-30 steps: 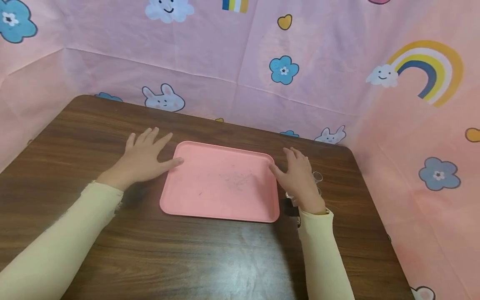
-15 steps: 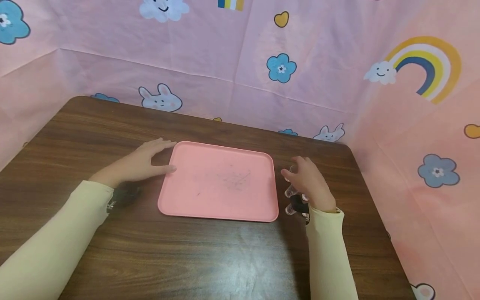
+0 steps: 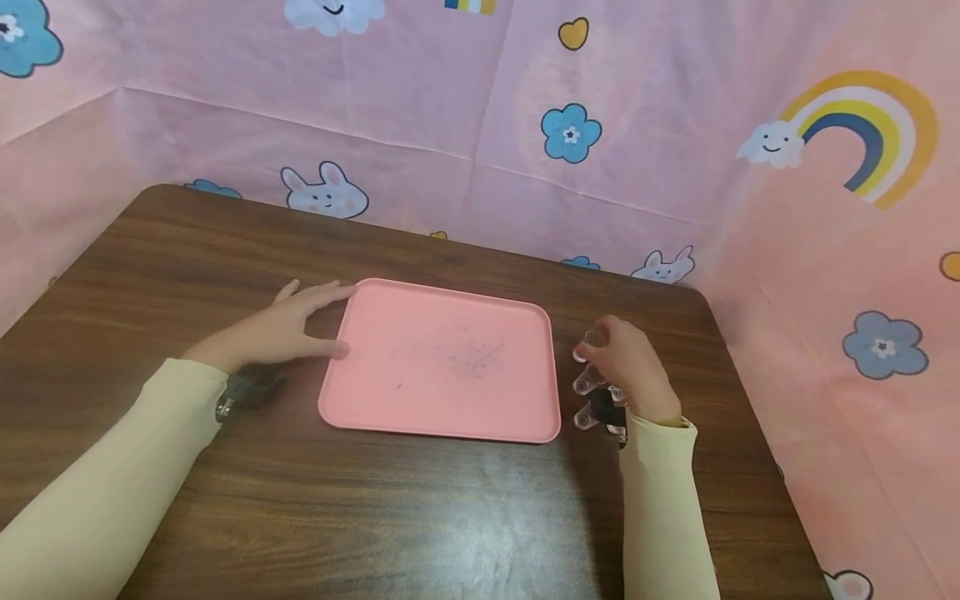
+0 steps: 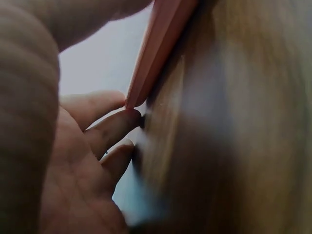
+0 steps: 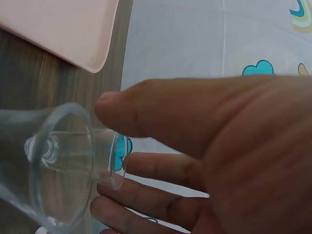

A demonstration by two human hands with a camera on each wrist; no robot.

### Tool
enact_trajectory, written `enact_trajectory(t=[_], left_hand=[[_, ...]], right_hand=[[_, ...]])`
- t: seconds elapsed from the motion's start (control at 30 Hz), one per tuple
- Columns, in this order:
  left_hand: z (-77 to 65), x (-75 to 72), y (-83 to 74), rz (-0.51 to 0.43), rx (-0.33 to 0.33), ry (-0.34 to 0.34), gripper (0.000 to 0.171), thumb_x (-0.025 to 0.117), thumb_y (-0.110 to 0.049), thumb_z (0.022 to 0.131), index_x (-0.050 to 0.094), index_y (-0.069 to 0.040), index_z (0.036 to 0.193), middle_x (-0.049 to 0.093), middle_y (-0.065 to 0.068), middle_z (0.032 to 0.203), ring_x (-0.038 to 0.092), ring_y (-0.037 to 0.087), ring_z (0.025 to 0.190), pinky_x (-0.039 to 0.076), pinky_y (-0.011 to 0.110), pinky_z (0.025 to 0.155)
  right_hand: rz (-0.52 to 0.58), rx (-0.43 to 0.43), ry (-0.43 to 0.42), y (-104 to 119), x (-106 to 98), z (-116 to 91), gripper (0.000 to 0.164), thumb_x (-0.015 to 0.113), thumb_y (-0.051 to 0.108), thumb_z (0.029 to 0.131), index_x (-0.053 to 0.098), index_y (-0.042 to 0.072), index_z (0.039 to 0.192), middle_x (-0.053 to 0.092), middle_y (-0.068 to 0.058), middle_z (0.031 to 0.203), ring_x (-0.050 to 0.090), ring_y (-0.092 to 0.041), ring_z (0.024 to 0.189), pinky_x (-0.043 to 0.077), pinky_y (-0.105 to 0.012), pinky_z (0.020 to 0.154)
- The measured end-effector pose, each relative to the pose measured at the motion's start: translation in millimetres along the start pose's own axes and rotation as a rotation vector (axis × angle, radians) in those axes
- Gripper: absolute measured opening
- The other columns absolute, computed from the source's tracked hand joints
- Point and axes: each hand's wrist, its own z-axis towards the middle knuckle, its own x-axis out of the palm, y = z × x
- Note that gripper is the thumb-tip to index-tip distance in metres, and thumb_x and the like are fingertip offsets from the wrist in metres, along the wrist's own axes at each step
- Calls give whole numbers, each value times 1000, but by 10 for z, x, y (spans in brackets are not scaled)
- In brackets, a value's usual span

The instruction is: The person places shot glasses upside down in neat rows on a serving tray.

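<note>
A pink tray [image 3: 442, 367] with grey scuff marks lies on the brown table. My left hand [image 3: 266, 335] is at its left side, thumb over the rim and fingers extended along the outside. In the left wrist view, fingertips [image 4: 130, 116] meet the tray's edge. Right of the tray, my right hand [image 3: 636, 362] holds a small clear cup [image 3: 596, 337] between thumb and fingers. The right wrist view has this cup [image 5: 105, 153] partly behind the rim of a nearer clear cup [image 5: 63, 170]. Other cups are partly hidden under the right hand and wrist.
Several clear cups [image 3: 587, 382] stand close together between the tray and the right forearm. A dark wrist camera [image 3: 606, 408] sits beneath the right wrist, right above them. Patterned pink cloth [image 3: 420, 125] hangs behind the table [image 3: 360, 517] and along its sides.
Both hands have come down from spread above the table. The left has settled at the tray's left edge; the right has moved rightward off the tray and its fingers have closed round a cup.
</note>
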Motion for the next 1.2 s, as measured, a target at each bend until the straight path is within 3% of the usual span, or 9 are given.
enact_trajectory(t=[0.3,0.53,0.8,1.2], left_hand=[[13,-8,13,-9,15,5,96,83,-47,84,35,-18,162,29,16,168,15,38,158,-12,59,125],[7,-6,-23,-15,11,8,96,82,-48,85,35,-18,162,28,16,168,14,39,158,-12,60,125],[-23,-3,2,-25,8,19,96,82,-47,86,33,-20,163,26,14,170,12,38,159,-14,60,124],[5,-8,1,-17,37,17,95,82,-45,86,34,-15,162,28,17,168,15,39,158,-14,58,125]], right_hand=[[36,61,23,-15,21,18,44,59,17,102,51,-1,141,59,-25,136,63,-37,105,54,-55,98],[34,65,4,-30,22,26,40,58,17,102,53,1,138,60,-23,133,62,-37,106,55,-54,96],[67,-15,-70,27,46,35,37,62,22,101,59,4,133,63,-19,129,61,-36,112,52,-56,103],[112,-135,-183,167,75,-27,33,69,25,97,65,7,124,69,-12,116,65,-31,105,55,-51,96]])
